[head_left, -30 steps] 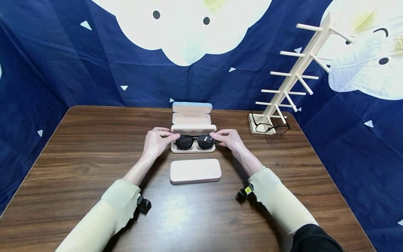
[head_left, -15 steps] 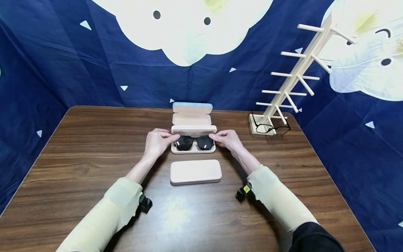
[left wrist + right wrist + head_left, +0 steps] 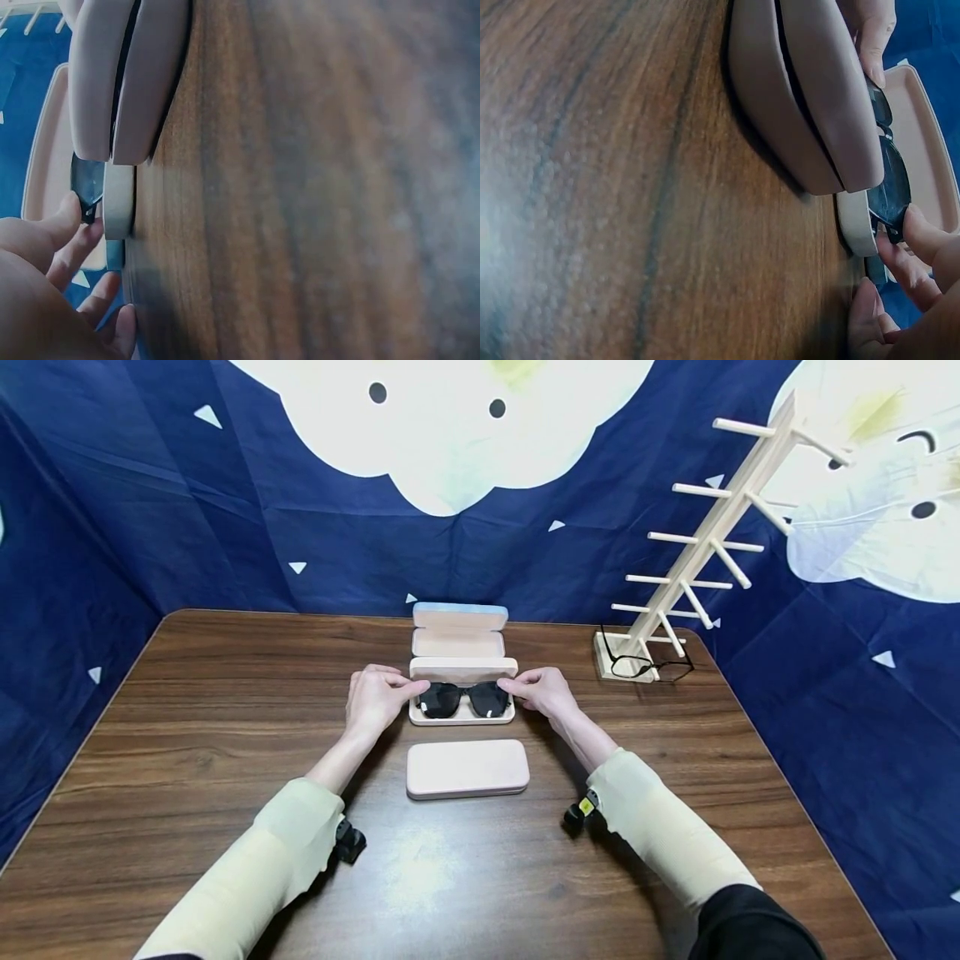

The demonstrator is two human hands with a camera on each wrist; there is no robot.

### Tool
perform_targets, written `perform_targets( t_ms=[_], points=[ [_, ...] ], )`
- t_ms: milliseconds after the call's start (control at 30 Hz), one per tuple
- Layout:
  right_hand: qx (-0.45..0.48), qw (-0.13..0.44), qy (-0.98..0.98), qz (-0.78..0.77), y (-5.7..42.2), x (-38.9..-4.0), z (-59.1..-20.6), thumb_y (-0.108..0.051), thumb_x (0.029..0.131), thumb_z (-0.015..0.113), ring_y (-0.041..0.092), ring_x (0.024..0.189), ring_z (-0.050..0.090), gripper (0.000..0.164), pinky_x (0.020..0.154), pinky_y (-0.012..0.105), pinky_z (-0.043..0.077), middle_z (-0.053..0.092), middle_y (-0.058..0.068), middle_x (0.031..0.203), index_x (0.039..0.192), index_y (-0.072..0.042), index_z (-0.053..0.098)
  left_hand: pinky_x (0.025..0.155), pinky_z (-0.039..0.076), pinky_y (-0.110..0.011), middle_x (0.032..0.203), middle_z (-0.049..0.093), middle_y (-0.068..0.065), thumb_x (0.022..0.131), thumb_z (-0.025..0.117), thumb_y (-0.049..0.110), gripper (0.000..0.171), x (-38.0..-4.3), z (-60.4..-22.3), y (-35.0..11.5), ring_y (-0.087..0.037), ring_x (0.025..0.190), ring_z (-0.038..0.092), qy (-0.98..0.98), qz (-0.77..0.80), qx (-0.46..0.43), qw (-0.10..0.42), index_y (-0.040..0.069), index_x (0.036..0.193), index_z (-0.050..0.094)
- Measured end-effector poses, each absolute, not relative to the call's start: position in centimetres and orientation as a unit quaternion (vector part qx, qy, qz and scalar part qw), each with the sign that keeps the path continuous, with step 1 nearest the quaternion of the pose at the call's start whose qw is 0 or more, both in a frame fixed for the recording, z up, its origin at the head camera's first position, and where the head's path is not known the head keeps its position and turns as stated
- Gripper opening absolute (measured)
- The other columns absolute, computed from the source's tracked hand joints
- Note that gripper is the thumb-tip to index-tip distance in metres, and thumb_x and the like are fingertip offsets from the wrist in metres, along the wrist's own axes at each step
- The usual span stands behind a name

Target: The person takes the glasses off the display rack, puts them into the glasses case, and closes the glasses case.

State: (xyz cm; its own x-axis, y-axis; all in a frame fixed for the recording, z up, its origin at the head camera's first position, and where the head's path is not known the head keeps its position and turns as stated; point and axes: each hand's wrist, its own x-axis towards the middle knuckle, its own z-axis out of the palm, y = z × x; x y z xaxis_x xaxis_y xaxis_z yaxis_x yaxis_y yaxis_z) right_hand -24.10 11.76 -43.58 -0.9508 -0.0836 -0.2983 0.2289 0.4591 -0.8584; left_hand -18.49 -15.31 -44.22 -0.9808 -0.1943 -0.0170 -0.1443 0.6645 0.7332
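Note:
A pair of dark sunglasses [image 3: 464, 700] lies in or just above the open cream glasses case [image 3: 462, 722], lenses facing up toward the head view. My left hand [image 3: 372, 700] pinches the left end of the frame between thumb and fingers. At the opposite end, my right hand [image 3: 546, 695] pinches the frame the same way. In the right wrist view, the right thumb and a finger meet at the corner of the sunglasses [image 3: 889, 187]. A closed pale pink glasses case [image 3: 467, 769] lies in front of the open one. The temples of the sunglasses are hidden.
Behind the cream case stands another open case [image 3: 458, 642] with a blue edge. At the back right, a wooden peg stand [image 3: 705, 531] rises from the table [image 3: 225, 735], with black-framed eyeglasses [image 3: 633, 668] hung low on it. A blue cloud-print cloth hangs behind.
The sunglasses have tilted slightly, and the glare on their lenses has shifted. Both hands keep their pinch and have hardly moved.

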Motion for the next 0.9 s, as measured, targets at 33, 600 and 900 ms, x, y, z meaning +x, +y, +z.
perform_targets(
  t_ms=[33,600,900],
  points=[
    [0.043,0.149,0.842,-0.516,11.72,-24.11,-43.61,-0.031,0.086,0.084,0.009,0.076,0.056,0.024,0.067,0.022,0.051,0.059,-0.016,0.070,0.078,-0.010,0.076,0.112,0.041,-0.050,0.133,0.069,-0.011,0.089,0.077,0.044,0.039,-18.46,-44.17,-15.28,-0.035,0.134,0.048,-0.911,-0.399,0.096,0.029,0.007,0.102,0.083],
    [0.070,0.122,0.859,-0.493,11.62,-24.27,-43.84,-0.032,0.080,0.089,0.006,0.070,0.061,0.027,0.065,0.020,0.056,0.064,-0.010,0.079,0.077,-0.008,0.078,0.119,0.032,-0.043,0.115,0.075,-0.016,0.086,0.083,0.032,0.030,-18.66,-44.17,-14.92,-0.029,0.121,0.059,-0.912,-0.395,0.084,0.069,0.003,0.090,0.083],
    [0.064,0.114,0.868,-0.479,11.57,-24.34,-43.81,-0.033,0.078,0.091,0.009,0.068,0.063,0.028,0.063,0.021,0.055,0.068,-0.002,0.093,0.074,-0.009,0.077,0.116,0.035,-0.043,0.118,0.075,-0.014,0.087,0.082,0.031,0.026,-18.77,-44.24,-14.94,-0.027,0.119,0.062,-0.912,-0.394,0.094,0.069,0.005,0.091,0.083]
  ],
)
